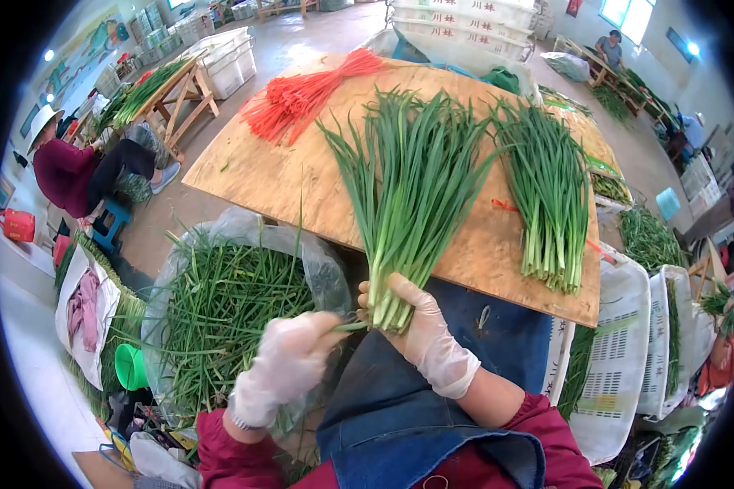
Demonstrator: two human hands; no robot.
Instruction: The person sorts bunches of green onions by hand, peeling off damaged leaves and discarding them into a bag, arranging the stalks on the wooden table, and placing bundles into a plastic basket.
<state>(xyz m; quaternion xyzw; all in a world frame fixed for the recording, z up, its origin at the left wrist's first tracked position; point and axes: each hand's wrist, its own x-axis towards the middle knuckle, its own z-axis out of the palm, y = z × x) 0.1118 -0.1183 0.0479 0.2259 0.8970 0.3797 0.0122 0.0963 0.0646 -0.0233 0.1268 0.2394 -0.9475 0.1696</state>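
Green stalks (412,191), gripping low with right hand (434,338); seemingly pinching a strand (351,327) with left hand (288,359); best keeping ends (391,314) level tbh.

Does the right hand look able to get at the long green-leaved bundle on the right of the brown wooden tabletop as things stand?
Probably yes, once freed: the white-gloved right hand grips another green, pale-stemmed bunch, but nothing visible blocks the way to the long green-leaved bundle.
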